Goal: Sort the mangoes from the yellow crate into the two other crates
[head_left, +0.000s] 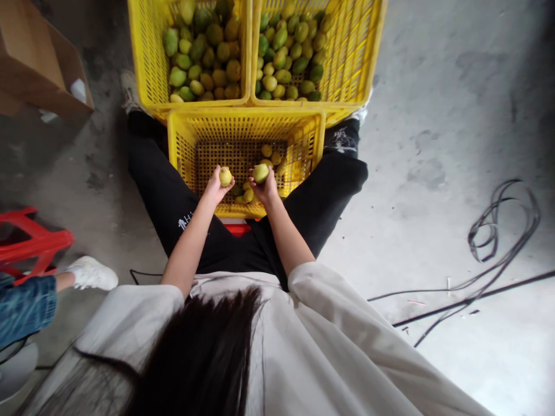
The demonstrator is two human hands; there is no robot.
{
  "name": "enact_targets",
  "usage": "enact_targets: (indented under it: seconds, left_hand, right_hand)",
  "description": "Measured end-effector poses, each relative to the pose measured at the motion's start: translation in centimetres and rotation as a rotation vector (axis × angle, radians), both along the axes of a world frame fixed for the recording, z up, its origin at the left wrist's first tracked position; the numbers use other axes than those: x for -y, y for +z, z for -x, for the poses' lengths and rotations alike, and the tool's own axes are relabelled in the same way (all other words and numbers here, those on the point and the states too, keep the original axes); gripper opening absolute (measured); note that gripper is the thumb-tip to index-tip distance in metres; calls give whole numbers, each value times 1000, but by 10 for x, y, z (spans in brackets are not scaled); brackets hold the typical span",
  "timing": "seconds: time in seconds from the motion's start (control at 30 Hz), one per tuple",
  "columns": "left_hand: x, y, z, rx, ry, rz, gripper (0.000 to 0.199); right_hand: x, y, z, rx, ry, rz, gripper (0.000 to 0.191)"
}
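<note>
Fruit in both hands! Left hand (219,185) has its fingers curled round a yellow fruit (225,176), dark tip showing; right hand (269,188) cups a greener fruit (261,173), thumb and fingers closed about its sides. Both pieces are up over the near basket (208,114), which sits between the knees with a few loose fruits (248,196) on its holed floor, to the right of centre.

Beyond it, two more yellow baskets: the far left basket (151,58) and the far right basket (355,55), side by side, each with a heap of green and yellow fruit.

Now for the lettering: white print (185,221) runs on the left leg of the black trousers (158,173) (I make out an H, the rest is too small), and the white marking (342,138) near the right knee is too blurred to read.
</note>
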State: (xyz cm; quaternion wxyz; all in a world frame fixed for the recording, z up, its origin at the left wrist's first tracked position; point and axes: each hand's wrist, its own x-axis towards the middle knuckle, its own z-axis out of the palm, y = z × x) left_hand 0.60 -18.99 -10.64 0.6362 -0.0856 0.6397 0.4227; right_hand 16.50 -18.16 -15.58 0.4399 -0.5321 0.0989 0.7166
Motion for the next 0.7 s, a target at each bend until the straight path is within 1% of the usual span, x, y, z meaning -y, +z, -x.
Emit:
enact_targets:
  seconds: [0.17,0.2,0.23,0.3,0.37,0.47,0.53,0.63,0.7]
  left_hand:
    - [-1,-4,4,-20,22,18,29]
    - [-1,-6,4,-27,29,20,26]
    - [-1,-8,3,-40,32,22,25]
    - [0,-11,2,-67,20,20,30]
    - [1,-13,1,-77,1,4,31]
    - [2,-10,0,-39,-24,-47,19]
    - [2,-5,0,23,-33,-52,13]
    - [1,0,0,109,-41,-1,8]
    - [0,0,0,115,-55,25,12]
  right_hand:
    - [2,0,2,39,-52,-5,11]
    - [2,0,2,42,-53,-8,8]
    - [3,0,3,44,-48,-18,12]
    - [3,1,3,43,-34,-49,27]
    - [4,2,4,27,-22,-65,33]
    - [6,6,4,-8,-2,-48,29]
    - [7,8,3,-30,-2,-44,23]
    - [7,10,2,-65,-23,-44,15]
    - [5,10,2,-88,-7,-29,13]
